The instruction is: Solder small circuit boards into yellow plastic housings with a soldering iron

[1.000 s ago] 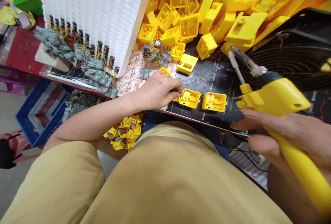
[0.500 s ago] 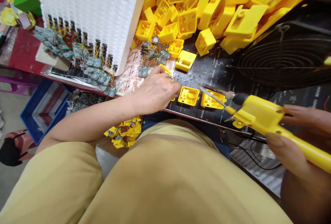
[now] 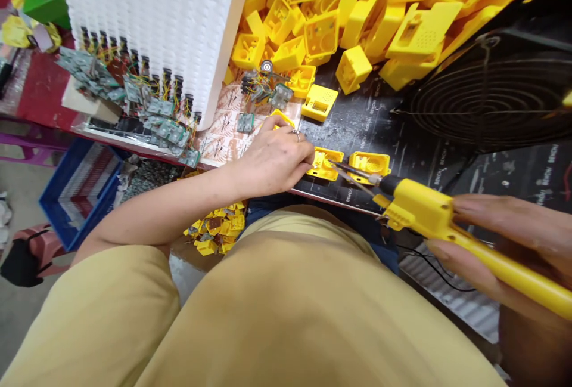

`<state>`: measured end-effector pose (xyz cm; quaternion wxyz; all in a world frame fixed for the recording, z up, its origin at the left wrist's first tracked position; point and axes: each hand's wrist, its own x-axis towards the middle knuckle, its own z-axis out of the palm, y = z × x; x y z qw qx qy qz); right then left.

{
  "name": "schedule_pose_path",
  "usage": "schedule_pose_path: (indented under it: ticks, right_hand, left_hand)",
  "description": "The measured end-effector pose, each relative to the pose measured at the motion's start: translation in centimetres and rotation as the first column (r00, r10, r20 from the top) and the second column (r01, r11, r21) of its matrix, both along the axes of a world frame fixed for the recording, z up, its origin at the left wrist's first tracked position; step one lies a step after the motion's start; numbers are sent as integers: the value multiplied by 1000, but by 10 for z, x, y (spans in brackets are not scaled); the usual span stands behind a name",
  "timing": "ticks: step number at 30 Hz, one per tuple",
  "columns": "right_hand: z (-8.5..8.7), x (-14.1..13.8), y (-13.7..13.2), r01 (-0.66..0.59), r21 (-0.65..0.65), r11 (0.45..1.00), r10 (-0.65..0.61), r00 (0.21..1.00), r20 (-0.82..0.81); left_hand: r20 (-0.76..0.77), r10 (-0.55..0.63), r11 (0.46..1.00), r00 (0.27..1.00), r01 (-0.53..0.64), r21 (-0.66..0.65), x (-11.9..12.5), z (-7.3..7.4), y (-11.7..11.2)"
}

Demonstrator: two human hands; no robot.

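Note:
My right hand (image 3: pixel 504 250) is closed around a yellow soldering gun (image 3: pixel 424 208) with a solder feed on its side. The gun's thin dark tip reaches over a small open yellow plastic housing (image 3: pixel 325 164), close to its inside; I cannot tell whether it touches. My left hand (image 3: pixel 283 157), a ring on one finger, has its fingers curled down at the left edge of that housing. What lies under those fingertips is hidden. Just beyond the left hand shows part of another yellow piece (image 3: pixel 282 117). To the right sits a second open housing (image 3: pixel 369 166).
A heap of yellow housings (image 3: pixel 322 29) fills the back. A black fan (image 3: pixel 487 95) stands at right. Wired circuit boards (image 3: pixel 165 127) lie beside a white foam block (image 3: pixel 156 23). Below the bench edge are a blue crate (image 3: pixel 75 190) and a box of yellow parts (image 3: pixel 218 229).
My right hand has brought the soldering gun leftward, its tip passing from the right-hand housing to the one beside my left hand. The left hand has barely moved.

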<state>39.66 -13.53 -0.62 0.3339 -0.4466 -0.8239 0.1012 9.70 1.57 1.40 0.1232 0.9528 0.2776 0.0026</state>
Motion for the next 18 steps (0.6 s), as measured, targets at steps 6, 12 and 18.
schedule_pose_path:
  ticks: [6,12,18]
  right_hand:
    - [13,-23,5,-37,54,998,37,999,-1]
    - [21,-31,11,-65,58,996,65,998,0]
    - [26,-24,19,-161,42,986,160,987,31]
  left_hand:
    - [-71,8,998,997,-12,-63,5,3,3]
    - [-168,14,993,986,-34,-116,12,9,7]
    - [-188,3,994,982,-24,-110,18,11,9]
